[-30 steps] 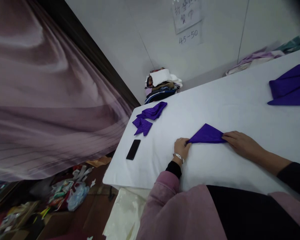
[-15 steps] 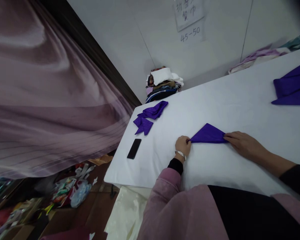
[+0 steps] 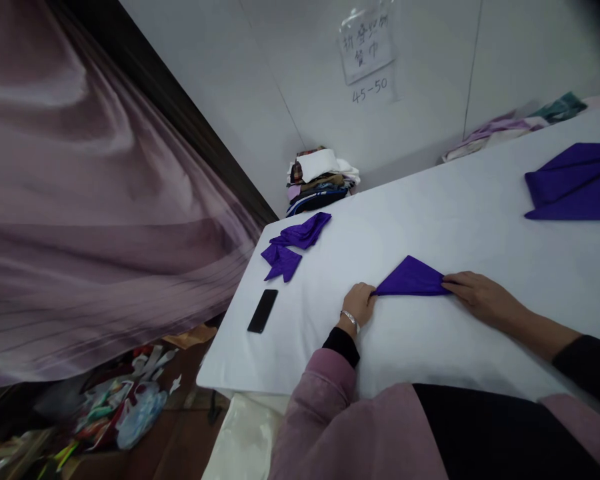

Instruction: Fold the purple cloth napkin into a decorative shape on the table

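A purple cloth napkin (image 3: pixel 411 279), folded into a low triangle, lies on the white-covered table (image 3: pixel 320 353) with its peak pointing away from me. My left hand (image 3: pixel 359 304), with a silver bracelet at the wrist, is closed on the napkin's left corner. At the opposite corner, my right hand (image 3: pixel 473 293) pinches the cloth between thumb and fingers. The long edge between both hands looks straight and faces me.
Two folded purple napkins (image 3: pixel 303 231) lie at the table's far left, near a black phone (image 3: pixel 263 311). A larger purple cloth (image 3: pixel 577 187) rests on the right. Stacked clothes (image 3: pixel 323 183) stand by the wall. A mauve curtain (image 3: pixel 105 200) hangs to the left.
The camera view has shifted slightly, so everything sits a little lower and further left. Both hands keep hold of the triangular napkin's corners, and its shape looks the same.
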{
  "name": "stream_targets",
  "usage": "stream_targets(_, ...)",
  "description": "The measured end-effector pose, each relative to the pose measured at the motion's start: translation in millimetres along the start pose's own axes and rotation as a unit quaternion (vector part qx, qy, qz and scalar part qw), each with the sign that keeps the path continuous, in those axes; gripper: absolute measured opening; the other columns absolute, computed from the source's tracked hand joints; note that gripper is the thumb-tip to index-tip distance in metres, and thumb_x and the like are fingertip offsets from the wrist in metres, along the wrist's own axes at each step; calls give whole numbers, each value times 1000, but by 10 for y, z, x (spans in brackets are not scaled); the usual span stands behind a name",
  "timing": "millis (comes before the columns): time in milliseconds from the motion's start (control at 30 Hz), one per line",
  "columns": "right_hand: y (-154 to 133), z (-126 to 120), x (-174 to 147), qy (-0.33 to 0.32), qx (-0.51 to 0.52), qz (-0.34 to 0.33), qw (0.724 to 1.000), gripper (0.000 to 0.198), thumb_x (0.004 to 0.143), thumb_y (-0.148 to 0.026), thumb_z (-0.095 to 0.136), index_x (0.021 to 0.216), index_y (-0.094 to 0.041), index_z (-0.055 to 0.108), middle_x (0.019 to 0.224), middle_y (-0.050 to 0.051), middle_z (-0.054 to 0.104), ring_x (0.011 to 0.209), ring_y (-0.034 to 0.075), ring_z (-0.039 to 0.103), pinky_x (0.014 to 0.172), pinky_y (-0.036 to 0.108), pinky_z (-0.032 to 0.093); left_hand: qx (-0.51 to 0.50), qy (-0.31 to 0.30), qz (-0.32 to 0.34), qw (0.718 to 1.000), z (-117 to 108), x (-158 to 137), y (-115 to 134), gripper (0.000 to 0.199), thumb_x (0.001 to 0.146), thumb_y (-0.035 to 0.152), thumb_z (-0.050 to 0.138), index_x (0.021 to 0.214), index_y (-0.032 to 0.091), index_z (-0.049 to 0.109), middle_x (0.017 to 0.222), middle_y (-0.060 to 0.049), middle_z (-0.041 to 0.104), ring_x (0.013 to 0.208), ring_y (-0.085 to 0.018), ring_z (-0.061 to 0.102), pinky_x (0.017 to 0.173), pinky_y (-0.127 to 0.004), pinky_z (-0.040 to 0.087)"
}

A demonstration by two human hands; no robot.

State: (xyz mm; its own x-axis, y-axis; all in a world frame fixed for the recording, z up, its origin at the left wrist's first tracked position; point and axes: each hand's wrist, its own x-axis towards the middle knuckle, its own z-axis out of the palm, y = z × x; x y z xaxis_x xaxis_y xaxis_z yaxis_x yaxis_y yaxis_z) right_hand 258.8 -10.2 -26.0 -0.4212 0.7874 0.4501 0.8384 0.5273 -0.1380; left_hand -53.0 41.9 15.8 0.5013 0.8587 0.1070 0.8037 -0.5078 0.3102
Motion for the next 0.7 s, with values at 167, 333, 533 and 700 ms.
stream_targets(167,-29,9,58,27,55,32,998,36,91,-23,37,99,-17,71,103,13,67,93,24,60,82,41,49,25,24,-6,999,25,30,22,15,84,9,49,88,19,60,91,-5,63,91,-18,56,85,-32,47)
stream_targets(333,-172,-100,168,4,99,94,991,36,95,-26,34,96,-18,69,94,9,67,88,20,59,80,36,47,31,28,-14,999,-68,44,-25,21,78,4,48,82,19,63,85,-4,64,86,-18,58,81,-31,49)
stream_targets(533,-202,-63,240,25,75,66,995,36,96,-23,33,95,-18,69,95,9,66,87,19,55,78,34,43,-1,69,75,995,-59,308,257,40,84,12,40,117,21,61,128,-6,58,122,-20,48,107,-38,37)
stream_targets(700,-196,-15,250,10,53,79,995,33,94,-25,36,96,-19,68,93,8,65,85,20,56,77,35,42,49,-55,153,985,205,578,585,53,90,40,40,141,24,38,151,-4,28,140,-26,22,115,-52,18)
